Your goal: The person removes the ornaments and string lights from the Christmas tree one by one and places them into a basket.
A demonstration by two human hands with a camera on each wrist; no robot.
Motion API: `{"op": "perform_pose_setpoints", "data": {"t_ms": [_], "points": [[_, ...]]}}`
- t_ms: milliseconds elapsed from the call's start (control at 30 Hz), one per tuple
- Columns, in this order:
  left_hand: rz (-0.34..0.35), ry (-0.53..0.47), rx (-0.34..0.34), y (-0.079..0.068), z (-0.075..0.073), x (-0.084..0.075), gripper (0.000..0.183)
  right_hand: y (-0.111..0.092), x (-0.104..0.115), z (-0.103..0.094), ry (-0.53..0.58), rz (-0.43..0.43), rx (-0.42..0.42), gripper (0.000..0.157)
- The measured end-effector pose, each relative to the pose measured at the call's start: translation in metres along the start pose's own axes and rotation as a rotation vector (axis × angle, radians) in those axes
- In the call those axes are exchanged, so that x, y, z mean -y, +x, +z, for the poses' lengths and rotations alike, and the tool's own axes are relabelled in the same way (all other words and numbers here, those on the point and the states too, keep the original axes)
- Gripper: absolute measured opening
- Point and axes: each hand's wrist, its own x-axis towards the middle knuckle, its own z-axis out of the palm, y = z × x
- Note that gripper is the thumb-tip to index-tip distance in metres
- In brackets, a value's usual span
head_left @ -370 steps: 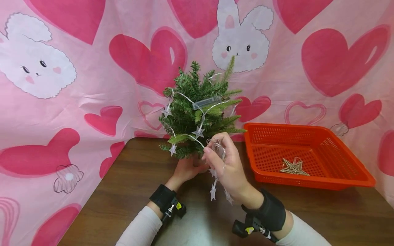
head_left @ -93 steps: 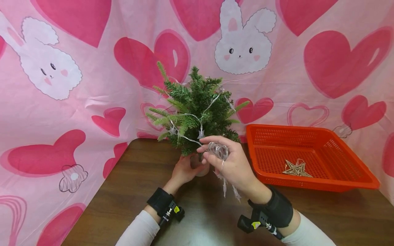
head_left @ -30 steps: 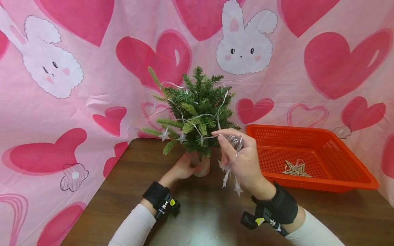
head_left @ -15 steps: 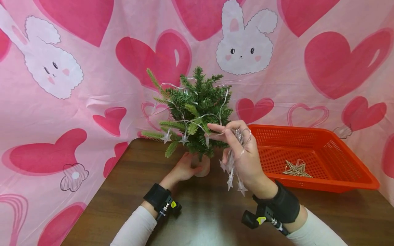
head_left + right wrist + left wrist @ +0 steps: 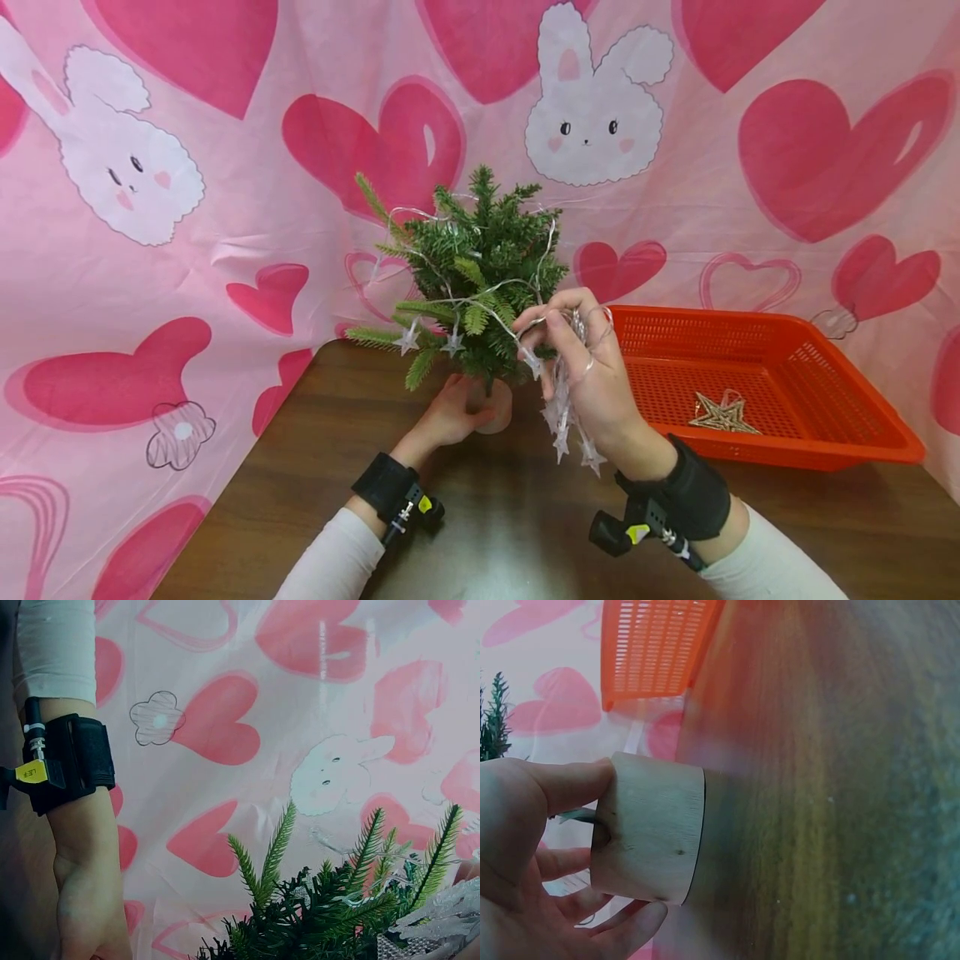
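A small artificial Christmas tree [image 5: 480, 250] stands upright on the table in the head view, with a clear-wire string of star lights [image 5: 592, 457] draped over its branches. My left hand [image 5: 446, 413] grips the tree's round wooden base [image 5: 656, 832], thumb and fingers about it in the left wrist view. In front of the tree's right side, my right hand [image 5: 588, 371] pinches the light string and carries its bunched coil, with several stars dangling below. One star [image 5: 533, 363] hangs close to the fingertips. In the right wrist view, blurred stars and part of the hand show at the lower right corner.
An orange perforated basket [image 5: 761, 454] sits on the table [image 5: 300, 500] at the right. Inside it lies a gold glitter star ornament [image 5: 723, 412]. A pink cloth [image 5: 247, 208] with hearts and rabbits hangs close behind the tree.
Since the earliest frame the tree has turned, and the battery box has gone from its front. Lately my right hand has shifted slightly right and the held coil has loosened into longer loops.
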Motion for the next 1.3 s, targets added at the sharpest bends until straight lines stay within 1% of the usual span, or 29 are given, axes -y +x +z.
{"op": "perform_pose_setpoints", "data": {"t_ms": [67, 133, 267, 400, 567, 667, 833, 933, 1100, 1300], "points": [[-0.001, 0.001, -0.002, 0.0, 0.001, 0.001, 0.066, 0.0, 0.001, 0.0, -0.008, 0.013, -0.019, 0.007], [-0.006, 0.003, -0.002, 0.0, 0.001, 0.001, 0.067, 0.001, 0.002, 0.0, -0.006, 0.016, -0.021, 0.007], [-0.026, 0.011, -0.004, -0.001, 0.002, 0.001, 0.066, 0.003, 0.003, -0.001, 0.05, 0.019, -0.018, 0.005], [-0.022, 0.043, -0.022, -0.003, 0.003, 0.001, 0.062, 0.005, 0.006, -0.001, 0.085, 0.033, -0.041, 0.005], [-0.02, 0.062, -0.042, -0.005, 0.003, -0.001, 0.06, 0.007, 0.009, -0.001, 0.085, 0.044, -0.06, 0.003], [-0.025, 0.062, -0.042, -0.005, 0.004, -0.002, 0.06, 0.008, 0.012, -0.002, 0.042, 0.063, -0.05, 0.012], [-0.03, 0.054, -0.049, -0.005, 0.005, -0.003, 0.062, 0.009, 0.014, -0.006, -0.106, 0.126, -0.014, 0.029], [-0.032, 0.055, -0.053, -0.005, 0.006, -0.004, 0.064, 0.009, 0.015, -0.007, -0.168, 0.162, -0.013, 0.031], [-0.048, 0.085, -0.058, -0.007, 0.007, -0.006, 0.064, 0.009, 0.016, -0.007, -0.185, 0.179, -0.027, 0.025], [-0.072, 0.131, -0.058, -0.008, 0.007, -0.01, 0.063, 0.009, 0.017, -0.006, -0.168, 0.129, -0.061, 0.031]]}}
